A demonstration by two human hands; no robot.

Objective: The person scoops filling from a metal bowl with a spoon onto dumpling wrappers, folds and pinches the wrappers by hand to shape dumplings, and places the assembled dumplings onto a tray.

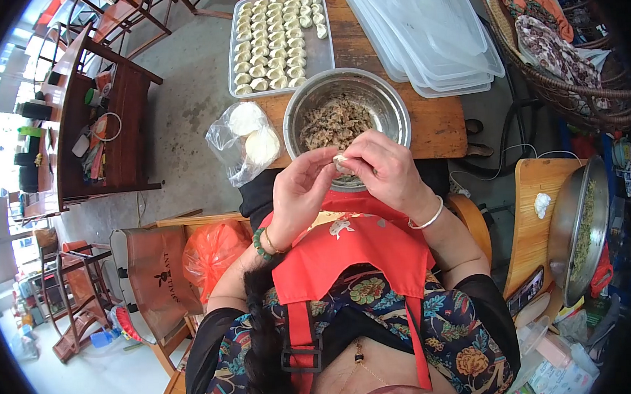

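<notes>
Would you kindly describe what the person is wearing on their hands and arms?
Both hands are bare, without gloves. The left hand has a green beaded bracelet and a thin bangle at the wrist; the right hand has a plain silver bangle. Black sleeves cover the upper arms.

— Where's the bowl (345, 108)?
— On the table (437, 121), just behind both hands. Tray (319, 52) of dumplings (271, 41) farther back, stacked lids (428, 31) right of it.
— And left?
— Bag (243, 140), maybe holding wrappers, at the table's edge.

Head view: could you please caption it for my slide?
Both hands pinch a dumpling above a filling bowl, beside a dumpling tray.
</notes>
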